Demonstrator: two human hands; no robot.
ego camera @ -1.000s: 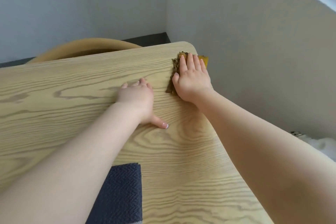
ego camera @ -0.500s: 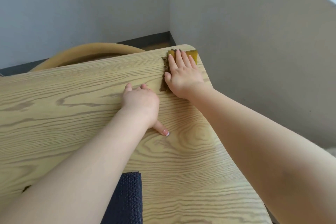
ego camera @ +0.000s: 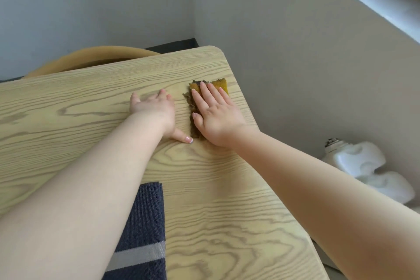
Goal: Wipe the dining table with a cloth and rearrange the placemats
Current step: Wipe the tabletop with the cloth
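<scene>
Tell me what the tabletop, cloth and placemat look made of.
Table: pale wood or wood-look laminate, matte; bold, regular grain lines, so I cannot say which. Cloth under the right hand: fuzzy fabric, likely microfibre, mustard with a brown underside. Placemat: woven synthetic or textile, navy herringbone with a grey stripe.

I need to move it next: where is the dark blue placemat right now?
In the head view, the dark blue placemat lies on the wooden table at the near edge, lower centre, partly hidden under the left forearm, well short of the cloth.
</scene>
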